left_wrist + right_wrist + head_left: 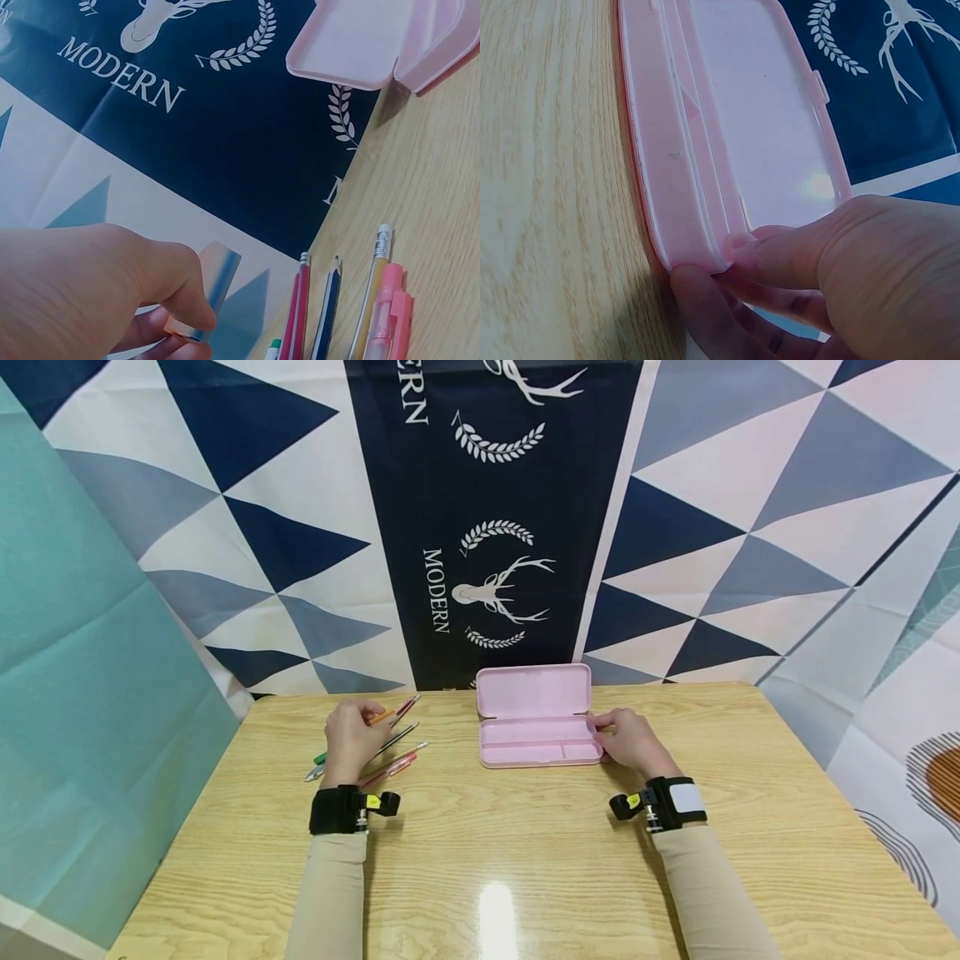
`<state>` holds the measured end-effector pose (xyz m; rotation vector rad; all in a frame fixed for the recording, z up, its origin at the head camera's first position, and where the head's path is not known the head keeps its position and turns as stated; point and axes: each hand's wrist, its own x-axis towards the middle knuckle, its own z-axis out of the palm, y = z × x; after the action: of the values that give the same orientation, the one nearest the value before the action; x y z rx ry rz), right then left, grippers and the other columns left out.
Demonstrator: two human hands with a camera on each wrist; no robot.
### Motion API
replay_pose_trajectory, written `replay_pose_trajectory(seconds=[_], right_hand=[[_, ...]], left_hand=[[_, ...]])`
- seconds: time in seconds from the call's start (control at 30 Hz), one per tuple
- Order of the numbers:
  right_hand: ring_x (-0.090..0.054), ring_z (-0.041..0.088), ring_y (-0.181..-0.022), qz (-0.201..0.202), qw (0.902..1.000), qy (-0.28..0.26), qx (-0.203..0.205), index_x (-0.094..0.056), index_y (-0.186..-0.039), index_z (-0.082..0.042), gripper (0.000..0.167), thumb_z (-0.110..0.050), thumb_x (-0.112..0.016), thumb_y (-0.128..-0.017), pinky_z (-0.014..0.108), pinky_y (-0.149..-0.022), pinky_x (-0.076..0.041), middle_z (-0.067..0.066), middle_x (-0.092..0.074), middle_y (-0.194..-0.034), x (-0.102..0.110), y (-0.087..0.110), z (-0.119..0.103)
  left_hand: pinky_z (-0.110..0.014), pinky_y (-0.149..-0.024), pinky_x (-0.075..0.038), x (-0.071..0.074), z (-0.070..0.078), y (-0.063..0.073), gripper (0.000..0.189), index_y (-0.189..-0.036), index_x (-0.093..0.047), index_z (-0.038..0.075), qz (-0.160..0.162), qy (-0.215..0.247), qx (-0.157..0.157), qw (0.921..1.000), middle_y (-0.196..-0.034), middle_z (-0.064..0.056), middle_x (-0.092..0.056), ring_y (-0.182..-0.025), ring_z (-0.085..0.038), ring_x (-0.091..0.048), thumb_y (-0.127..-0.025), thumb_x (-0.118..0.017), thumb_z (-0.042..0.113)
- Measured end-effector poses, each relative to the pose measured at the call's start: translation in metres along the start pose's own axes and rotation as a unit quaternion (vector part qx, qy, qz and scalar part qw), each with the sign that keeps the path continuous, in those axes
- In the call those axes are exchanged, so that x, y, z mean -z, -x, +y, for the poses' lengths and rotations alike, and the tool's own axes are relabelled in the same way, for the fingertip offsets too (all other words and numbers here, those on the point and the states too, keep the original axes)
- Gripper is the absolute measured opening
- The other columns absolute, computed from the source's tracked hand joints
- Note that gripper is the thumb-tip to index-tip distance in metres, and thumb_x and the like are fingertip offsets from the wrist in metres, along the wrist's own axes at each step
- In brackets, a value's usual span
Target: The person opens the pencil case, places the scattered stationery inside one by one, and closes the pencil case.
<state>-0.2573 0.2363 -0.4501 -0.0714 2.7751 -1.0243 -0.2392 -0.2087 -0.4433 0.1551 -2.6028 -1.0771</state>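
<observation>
My left hand (350, 735) pinches a small orange block (217, 289) between thumb and fingers, just above a loose group of pencils and pens; whether it is an eraser cannot be told. Beneath and beside that hand lie a yellow pencil (369, 300), a dark striped pencil (327, 311), red pencils (298, 307) and a pink pen (386, 315). The pink pencil case (535, 756) stands with its lid (534, 691) up and its divided tray bare. At its right end my right hand (632, 743) grips the wall, thumb on the inner side and fingers outside (697, 300).
The wooden table (465, 835) ends at the back against a patterned cloth (495, 527). A teal cloth (97, 677) hangs along the left side. Green and silver pen ends (318, 764) poke out left of my left hand.
</observation>
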Motion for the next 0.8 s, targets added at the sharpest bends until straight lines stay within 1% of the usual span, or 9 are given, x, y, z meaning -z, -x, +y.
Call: replay_pose_trajectory(seconds=[0.03,0.07,0.17,0.4,0.57,0.67,0.8], right_hand=[[-0.068,0.014,-0.072,0.000,1.0000,-0.001,-0.002,-0.067,-0.149,0.006,0.040,-0.003,-0.063,-0.111,0.024,-0.065,-0.056,0.034,-0.069,-0.137,0.0002,-0.0003,0.0002],[-0.068,0.014,-0.072,0.001,1.0000,-0.002,-0.005,-0.068,-0.149,0.005,0.040,-0.003,-0.063,-0.111,0.024,-0.065,-0.056,0.033,-0.069,-0.137,0.0002,-0.0004,0.0000],[-0.068,0.015,-0.073,0.000,1.0000,-0.002,-0.003,-0.067,-0.149,0.006,0.040,-0.003,-0.063,-0.111,0.024,-0.065,-0.056,0.034,-0.068,-0.137,0.0002,-0.0006,0.0004],[-0.068,0.015,-0.075,0.001,1.0000,-0.002,0.005,-0.068,-0.148,0.008,0.039,-0.003,-0.063,-0.110,0.025,-0.065,-0.056,0.035,-0.066,-0.139,-0.0008,0.0008,-0.0001],[-0.067,0.015,-0.075,0.005,0.9999,0.003,0.012,-0.068,-0.148,0.008,0.040,-0.002,-0.063,-0.109,0.024,-0.064,-0.055,0.036,-0.066,-0.139,-0.0006,0.0005,0.0009],[-0.067,0.015,-0.075,0.007,0.9998,0.006,0.016,-0.068,-0.147,0.008,0.039,-0.002,-0.063,-0.109,0.023,-0.064,-0.054,0.037,-0.066,-0.141,-0.0009,0.0001,0.0011],[-0.067,0.016,-0.076,0.008,0.9997,0.009,0.022,-0.069,-0.146,0.009,0.039,-0.002,-0.064,-0.109,0.023,-0.063,-0.054,0.038,-0.066,-0.142,-0.0002,0.0000,0.0012]], left_hand=[[-0.059,-0.096,-0.050,0.0029,0.0061,0.0033,0.023,-0.110,-0.083,-0.003,-0.007,-0.002,0.005,1.0000,-0.107,-0.026,-0.076,-0.098,-0.043,-0.068,-0.092,-0.083,0.010],[-0.058,-0.097,-0.050,0.0039,0.0092,0.0048,0.023,-0.111,-0.083,-0.004,-0.009,-0.004,0.007,0.9999,-0.109,-0.026,-0.076,-0.100,-0.043,-0.068,-0.093,-0.083,0.009],[-0.058,-0.100,-0.050,0.0046,0.0124,0.0072,0.023,-0.114,-0.082,-0.004,-0.012,-0.014,0.013,0.9998,-0.112,-0.027,-0.075,-0.104,-0.043,-0.068,-0.094,-0.083,0.008],[-0.060,-0.103,-0.049,0.0044,0.0106,0.0064,0.026,-0.115,-0.082,-0.004,-0.013,-0.016,0.016,0.9997,-0.113,-0.027,-0.075,-0.105,-0.045,-0.068,-0.093,-0.084,0.008],[-0.059,-0.102,-0.051,0.0041,0.0102,0.0056,0.026,-0.116,-0.082,-0.004,-0.018,-0.013,0.017,0.9996,-0.114,-0.028,-0.076,-0.106,-0.045,-0.068,-0.093,-0.084,0.007],[-0.058,-0.100,-0.052,0.0031,0.0100,0.0051,0.025,-0.117,-0.082,-0.004,-0.021,-0.014,0.011,0.9996,-0.114,-0.028,-0.076,-0.105,-0.044,-0.069,-0.094,-0.083,0.007],[-0.058,-0.101,-0.050,0.0011,0.0105,0.0052,0.023,-0.114,-0.082,-0.004,-0.021,-0.018,-0.001,0.9996,-0.110,-0.027,-0.076,-0.103,-0.044,-0.069,-0.094,-0.083,0.007]])
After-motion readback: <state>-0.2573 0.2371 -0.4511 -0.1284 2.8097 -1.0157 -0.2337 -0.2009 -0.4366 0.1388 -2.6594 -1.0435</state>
